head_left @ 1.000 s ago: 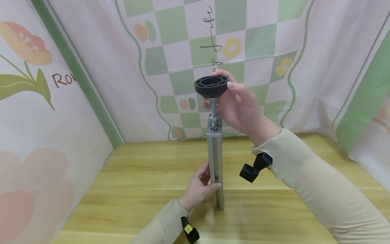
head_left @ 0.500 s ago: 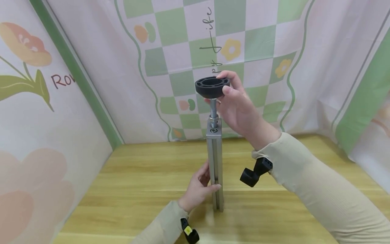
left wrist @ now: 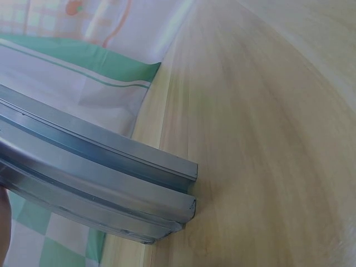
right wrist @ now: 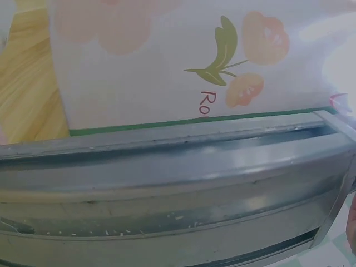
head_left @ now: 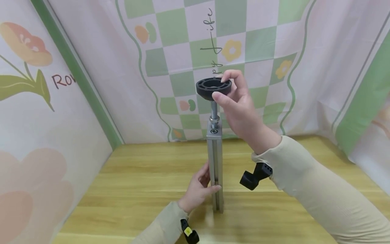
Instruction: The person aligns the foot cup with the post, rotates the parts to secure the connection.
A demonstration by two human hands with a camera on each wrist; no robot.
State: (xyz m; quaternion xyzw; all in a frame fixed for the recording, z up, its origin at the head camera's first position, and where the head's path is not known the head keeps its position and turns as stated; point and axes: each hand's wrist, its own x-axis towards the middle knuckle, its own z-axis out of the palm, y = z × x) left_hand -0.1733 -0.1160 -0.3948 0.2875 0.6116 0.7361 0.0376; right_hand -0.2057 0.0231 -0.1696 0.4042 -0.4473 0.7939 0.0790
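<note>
An aluminium profile [head_left: 215,162] with slotted sides stands upright on the table, a flat end plate [head_left: 214,135] on its top. From the plate rises a threaded rod [head_left: 214,110] with a hex nut [head_left: 214,119] low on it. The rod carries a round black levelling foot [head_left: 208,94], ribbed face up. My left hand [head_left: 196,192] grips the profile's lower part, thumb across its near side. With thumb in front and a finger over the far rim, my right hand [head_left: 243,110] pinches the foot's right side. The left wrist view shows the profile's lower end [left wrist: 167,206].
The wooden table [head_left: 146,169] extends around the profile. Behind it hangs a checked curtain [head_left: 170,27], and a printed curtain [head_left: 45,135] closes off the left side. A black wrist mount [head_left: 256,175] juts from the right sleeve.
My right hand has turned at the foot, its thumb moving from the right edge round to the near side. The foot has shifted slightly right and down in view. My left hand stays put.
</note>
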